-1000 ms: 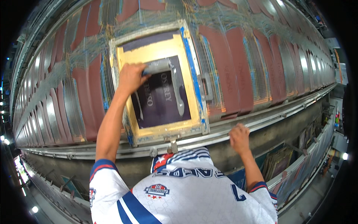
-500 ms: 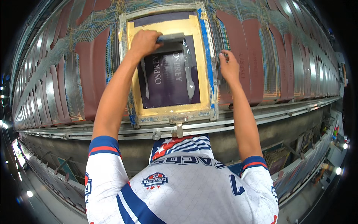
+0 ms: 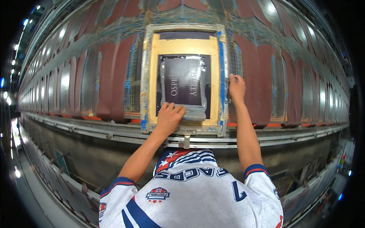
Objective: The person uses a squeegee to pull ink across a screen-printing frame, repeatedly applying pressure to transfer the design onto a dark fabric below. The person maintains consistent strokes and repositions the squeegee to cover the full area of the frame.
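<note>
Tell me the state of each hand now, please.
Left hand: closed, holding the scraper.
Right hand: at the right edge of the frame; grip cannot be told.

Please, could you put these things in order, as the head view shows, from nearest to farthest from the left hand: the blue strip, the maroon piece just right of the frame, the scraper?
1. Scraper: touching the left hand, near the lower end of the frame.
2. Blue strip: along the frame's right side.
3. Maroon piece: outside the frame, to its right.
</note>
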### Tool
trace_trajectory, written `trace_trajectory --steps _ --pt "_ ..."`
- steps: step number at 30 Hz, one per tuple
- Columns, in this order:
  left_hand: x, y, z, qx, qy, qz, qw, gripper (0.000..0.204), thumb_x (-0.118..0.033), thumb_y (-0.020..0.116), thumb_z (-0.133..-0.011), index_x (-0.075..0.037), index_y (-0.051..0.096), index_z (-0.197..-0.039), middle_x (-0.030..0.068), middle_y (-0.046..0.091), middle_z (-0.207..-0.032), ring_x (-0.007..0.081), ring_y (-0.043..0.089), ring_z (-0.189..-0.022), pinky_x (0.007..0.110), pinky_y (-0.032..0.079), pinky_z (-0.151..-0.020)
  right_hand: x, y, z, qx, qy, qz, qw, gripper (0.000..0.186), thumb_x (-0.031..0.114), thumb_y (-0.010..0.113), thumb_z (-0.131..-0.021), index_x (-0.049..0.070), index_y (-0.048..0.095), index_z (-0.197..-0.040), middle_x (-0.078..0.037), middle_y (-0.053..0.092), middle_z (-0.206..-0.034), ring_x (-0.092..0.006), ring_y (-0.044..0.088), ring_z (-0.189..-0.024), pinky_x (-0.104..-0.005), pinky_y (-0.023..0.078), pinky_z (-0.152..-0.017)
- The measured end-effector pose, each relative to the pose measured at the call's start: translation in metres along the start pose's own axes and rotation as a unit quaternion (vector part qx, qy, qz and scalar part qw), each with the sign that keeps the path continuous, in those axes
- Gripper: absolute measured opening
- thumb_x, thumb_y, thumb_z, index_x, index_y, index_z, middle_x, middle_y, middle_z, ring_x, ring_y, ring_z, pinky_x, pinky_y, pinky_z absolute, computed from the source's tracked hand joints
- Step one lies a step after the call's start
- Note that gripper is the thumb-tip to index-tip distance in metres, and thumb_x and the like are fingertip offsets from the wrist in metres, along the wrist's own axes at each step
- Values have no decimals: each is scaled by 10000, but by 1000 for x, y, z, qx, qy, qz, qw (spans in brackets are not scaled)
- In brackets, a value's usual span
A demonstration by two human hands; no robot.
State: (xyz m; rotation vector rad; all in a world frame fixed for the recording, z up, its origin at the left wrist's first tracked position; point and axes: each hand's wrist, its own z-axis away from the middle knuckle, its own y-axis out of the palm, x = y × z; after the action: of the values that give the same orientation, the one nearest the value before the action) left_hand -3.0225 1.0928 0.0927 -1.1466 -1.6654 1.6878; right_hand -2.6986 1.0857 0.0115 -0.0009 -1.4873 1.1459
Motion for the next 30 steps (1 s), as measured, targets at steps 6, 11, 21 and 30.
trace_trajectory --steps 6,11,21,30 --pt "22 -30 11 -24 -36 80 996 351 -117 766 -697 -114 666 -1033 22 686 -1047 239 618 -959 409 438 -881 51 -30 14 -41 -48 -36 997 318 307 647 -975 -1 715 -1013 -133 739 -895 -212 676 -790 -383 512 -770" --pt "68 -70 39 33 -57 63 996 495 -126 820 -664 -118 684 -1140 38 698 -1146 245 623 -1026 420 446 -927 106 13 46 -9 -53 -69 996 287 288 629 -978 14 704 -1013 -134 695 -982 -242 654 -876 -397 503 -814" --pt "241 -128 170 80 -52 8 995 610 -103 864 -573 -120 674 -1153 16 691 -1181 252 614 -995 429 441 -900 187 210 158 -35 -65 -157 985 226 265 633 -977 44 677 -987 -206 709 -753 -404 713 -717 -466 538 -660" --pt "257 -115 225 86 -2 5 996 517 -97 777 -642 -86 668 -1147 38 673 -1154 243 611 -925 407 431 -840 186 255 153 -53 -51 -76 994 216 256 626 -960 53 686 -1001 -260 702 -842 -462 694 -834 -497 533 -733"
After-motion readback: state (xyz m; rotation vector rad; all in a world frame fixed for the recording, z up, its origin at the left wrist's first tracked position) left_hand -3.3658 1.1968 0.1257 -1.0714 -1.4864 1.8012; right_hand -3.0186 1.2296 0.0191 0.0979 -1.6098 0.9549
